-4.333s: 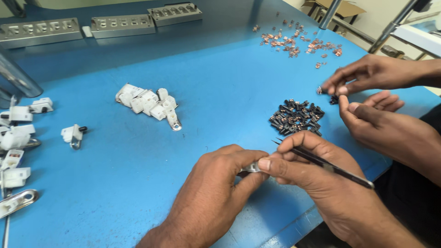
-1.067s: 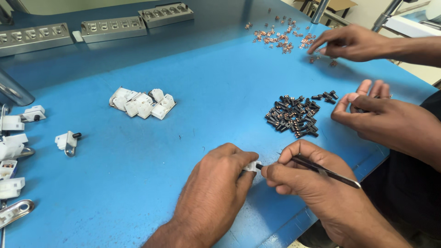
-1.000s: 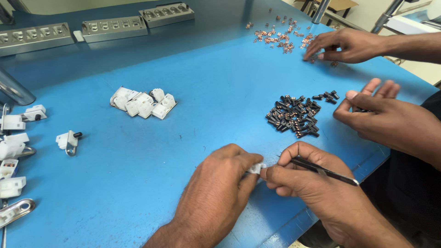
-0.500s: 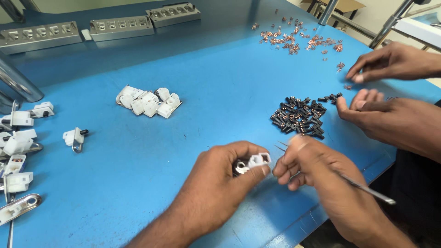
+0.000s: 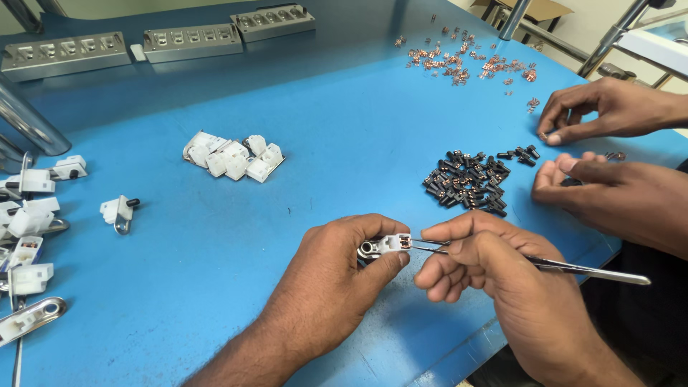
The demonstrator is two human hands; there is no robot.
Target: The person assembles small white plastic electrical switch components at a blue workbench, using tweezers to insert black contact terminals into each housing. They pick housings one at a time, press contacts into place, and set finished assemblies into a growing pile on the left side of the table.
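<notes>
Now my left hand (image 5: pixel 337 279) pinches a small white plastic part (image 5: pixel 387 244); my right hand (image 5: pixel 502 279), fingers curled, grips metal tweezers (image 5: pixel 573 268) touching it.

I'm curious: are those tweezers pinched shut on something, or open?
Cannot tell: the right hand covers the tweezers, whose tips meet the white part in the left hand.

Table (image 5: pixel 344 129): smooth blue top w/ soft sheen, bare metal edge. Small part (image 5: pixel 387 245) in left hand (image 5: pixel 337 279): white matt plastic, shiny metal ring at one end. Tweezers (image 5: pixel 573 269) in right hand (image 5: pixel 502 287): polished steel. White housings (image 5: pixel 233 156): matt plastic. Dark pieces (image 5: pixel 469 183): black plastic, copper-coloured wire. Blocks (image 5: pixel 193 41) at back: dull grey metal.
</notes>
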